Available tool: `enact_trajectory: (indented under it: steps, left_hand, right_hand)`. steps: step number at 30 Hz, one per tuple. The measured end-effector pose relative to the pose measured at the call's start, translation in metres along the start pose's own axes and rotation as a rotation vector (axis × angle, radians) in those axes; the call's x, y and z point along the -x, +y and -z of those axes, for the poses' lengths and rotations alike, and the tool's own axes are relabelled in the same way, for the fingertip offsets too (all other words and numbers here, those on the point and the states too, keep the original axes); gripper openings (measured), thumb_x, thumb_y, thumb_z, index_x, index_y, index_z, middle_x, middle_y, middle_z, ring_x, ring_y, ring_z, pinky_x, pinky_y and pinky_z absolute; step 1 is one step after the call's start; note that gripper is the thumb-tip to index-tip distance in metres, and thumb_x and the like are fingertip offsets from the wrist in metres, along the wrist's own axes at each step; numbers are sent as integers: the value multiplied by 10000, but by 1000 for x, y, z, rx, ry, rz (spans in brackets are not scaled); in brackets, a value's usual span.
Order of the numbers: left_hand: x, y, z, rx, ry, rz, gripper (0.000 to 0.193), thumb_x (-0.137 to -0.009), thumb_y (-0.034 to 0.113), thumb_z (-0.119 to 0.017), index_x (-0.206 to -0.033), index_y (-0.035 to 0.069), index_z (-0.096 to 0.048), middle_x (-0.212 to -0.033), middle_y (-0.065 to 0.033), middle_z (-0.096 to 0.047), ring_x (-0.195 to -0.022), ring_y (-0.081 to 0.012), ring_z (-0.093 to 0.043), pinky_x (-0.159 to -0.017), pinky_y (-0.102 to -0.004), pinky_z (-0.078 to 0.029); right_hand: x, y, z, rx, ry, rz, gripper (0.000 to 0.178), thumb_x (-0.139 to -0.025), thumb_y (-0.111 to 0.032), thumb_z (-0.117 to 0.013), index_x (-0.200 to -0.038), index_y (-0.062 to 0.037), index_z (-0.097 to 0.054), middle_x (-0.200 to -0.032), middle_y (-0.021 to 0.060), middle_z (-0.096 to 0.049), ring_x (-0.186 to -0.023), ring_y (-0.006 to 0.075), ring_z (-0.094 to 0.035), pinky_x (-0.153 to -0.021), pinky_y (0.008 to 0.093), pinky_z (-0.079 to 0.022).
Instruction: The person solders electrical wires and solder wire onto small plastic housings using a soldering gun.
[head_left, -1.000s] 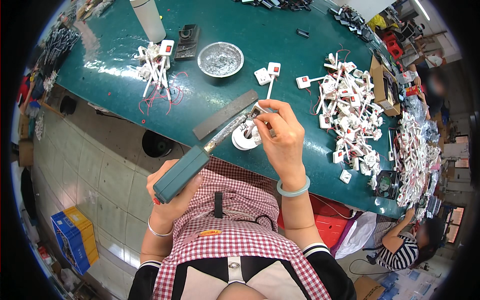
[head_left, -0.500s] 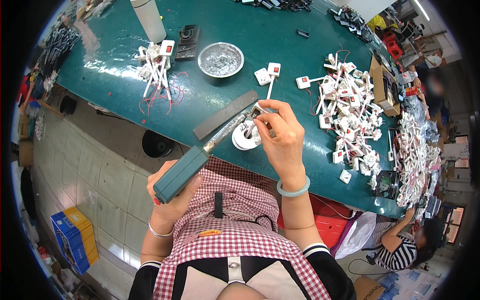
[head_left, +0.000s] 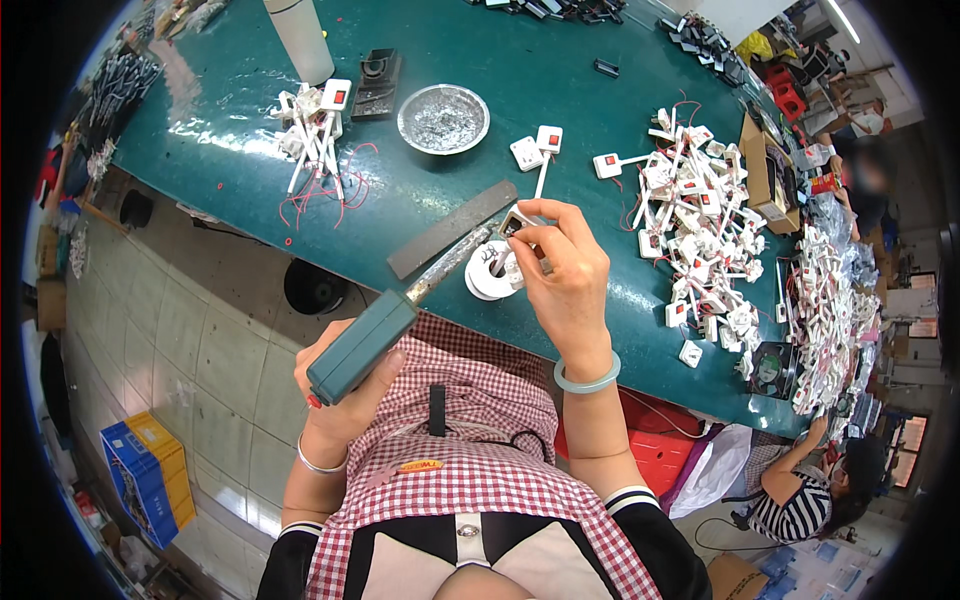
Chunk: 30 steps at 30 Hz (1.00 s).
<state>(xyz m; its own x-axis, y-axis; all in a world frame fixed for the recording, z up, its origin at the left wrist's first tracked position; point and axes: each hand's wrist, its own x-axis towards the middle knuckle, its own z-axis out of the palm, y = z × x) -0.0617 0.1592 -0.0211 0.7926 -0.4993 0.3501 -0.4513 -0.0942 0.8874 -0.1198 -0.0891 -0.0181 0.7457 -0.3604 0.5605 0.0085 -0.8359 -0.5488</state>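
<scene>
Soldering iron: held by the left hand, fingers wrapped fully around the green handle; rod directed up and right.
Switch housing: held by the right hand, thumb and index finger closed in a pinch; located at the end of the rod, above the solder spool. Tip contact: cannot be confirmed.
Metal bar: on the table, beside the rod.
Bowl: beyond the bar, containing silvery scraps.
Work state: one housing in hand; joint inside it not discernible.
Other units: wired bundle at left, large switch pile at right, neither handled. Finished and unfinished units: cannot be distinguished.
</scene>
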Motion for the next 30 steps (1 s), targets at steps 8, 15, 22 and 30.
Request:
enact_trajectory:
  steps: [8,15,22,30]
  left_hand:
    - [-1,3,1,-36,17,-34,248,-740,29,-785,-956,-47,-691,-857,-116,-690,-681,-194,-663,-615,-279,-512]
    - [2,3,-3,18,62,56,234,-747,27,-788,-954,-40,-702,-837,-96,-686,-673,-158,-654,-606,-265,-502]
    - [4,-2,-2,48,66,73,243,-748,21,-791,-967,-41,-704,-817,-85,-676,-652,-141,-637,-587,-258,-486]
    - [3,-1,-2,21,53,71,236,-754,33,-797,-958,-39,-703,-806,-80,-675,-653,-136,-634,-591,-262,-487]
  right_hand:
    - [0,-2,0,-22,13,-40,101,-727,21,-735,-771,2,-647,-1047,80,-679,-730,262,-631,-648,361,-500]
    - [4,-2,0,-25,6,-43,96,-726,25,-728,-772,1,-647,-1027,80,-682,-704,249,-624,-632,360,-490]
    - [3,-1,-1,-19,6,-57,95,-723,24,-728,-770,-4,-650,-1034,73,-682,-702,246,-620,-633,358,-489]
    - [3,-1,-1,-18,9,-54,96,-726,22,-729,-773,-3,-649,-1041,70,-681,-712,252,-618,-635,357,-488]
